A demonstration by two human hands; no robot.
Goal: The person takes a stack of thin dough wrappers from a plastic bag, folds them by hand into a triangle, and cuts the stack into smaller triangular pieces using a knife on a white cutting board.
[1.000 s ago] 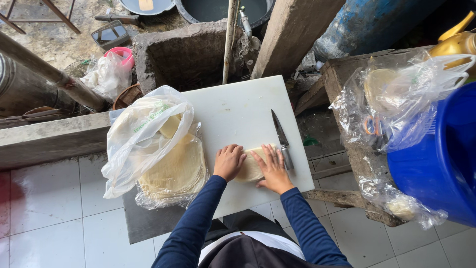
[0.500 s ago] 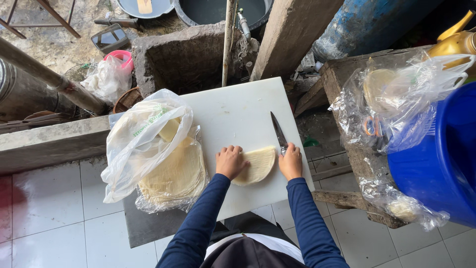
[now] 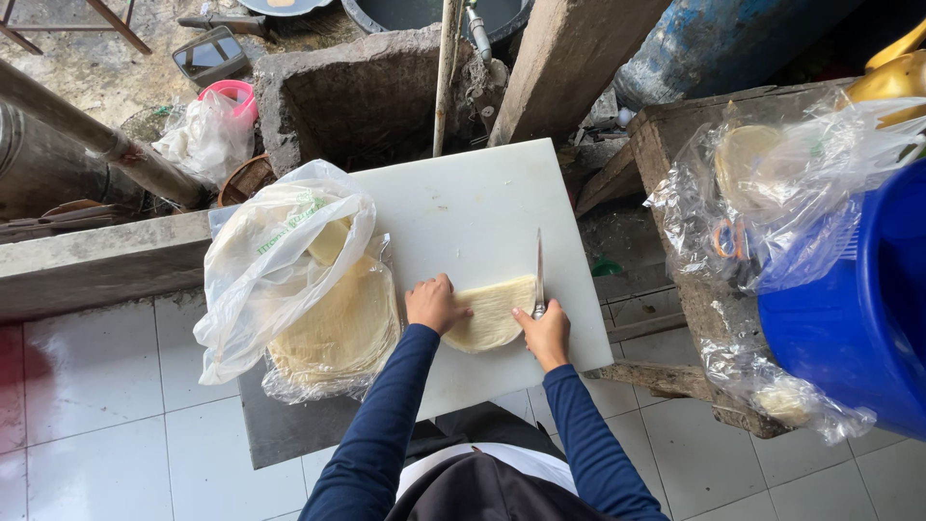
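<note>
Left hand lies flat, fingers loosely together, pressing the left edge of a pale folded wrapper stack on the white cutting board. Right hand is clamped on the handle of a knife, blade pointing away along the stack's right edge, touching it. Stack sits at the board's near right part. Just left of the board: clear plastic bag with green print, opened over a round pile of thin wrappers. Right side: crumpled clear bags on a wooden bench, blue tub beside them. Far left: white bag, pink container.
</note>
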